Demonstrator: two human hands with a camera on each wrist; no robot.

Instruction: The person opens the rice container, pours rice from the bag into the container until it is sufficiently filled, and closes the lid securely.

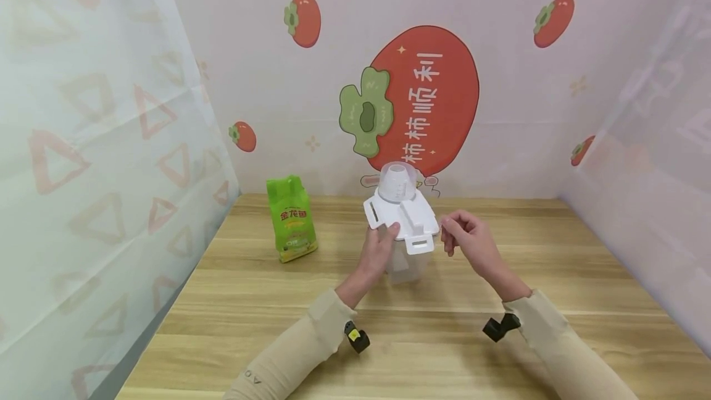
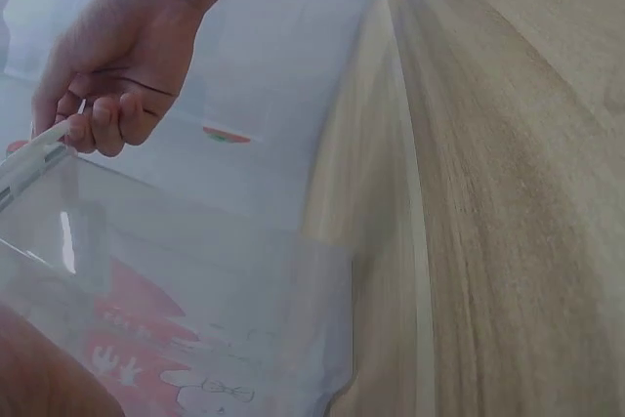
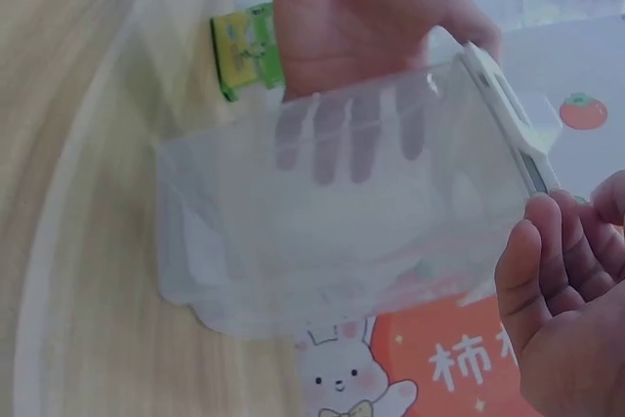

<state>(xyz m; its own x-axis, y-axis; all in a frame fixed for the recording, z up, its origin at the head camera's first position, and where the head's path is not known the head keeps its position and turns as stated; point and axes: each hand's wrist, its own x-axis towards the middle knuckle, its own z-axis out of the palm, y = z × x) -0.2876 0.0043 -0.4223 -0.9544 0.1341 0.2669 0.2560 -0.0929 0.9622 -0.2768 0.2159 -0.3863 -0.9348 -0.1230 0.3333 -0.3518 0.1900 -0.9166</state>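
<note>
A clear plastic storage container (image 1: 404, 268) stands upright on the table, its white lid (image 1: 423, 218) on top. Two slotted latch flaps of the lid stick outward, one at the left and one at the front. Over the lid sits a clear measuring cup (image 1: 397, 185). My left hand (image 1: 376, 255) grips the container's left side, thumb up at the lid's edge; the right wrist view shows its fingers (image 3: 363, 139) through the clear wall. At the lid's right edge, my right hand (image 1: 472, 242) pinches the rim or flap with curled fingers; the exact contact is partly hidden.
A green bag (image 1: 292, 221) with red lettering stands at the left of the wooden table (image 1: 266, 338). Behind is a fabric backdrop (image 1: 266, 79) printed with persimmons. Pale curtains (image 1: 100, 171) flank the table.
</note>
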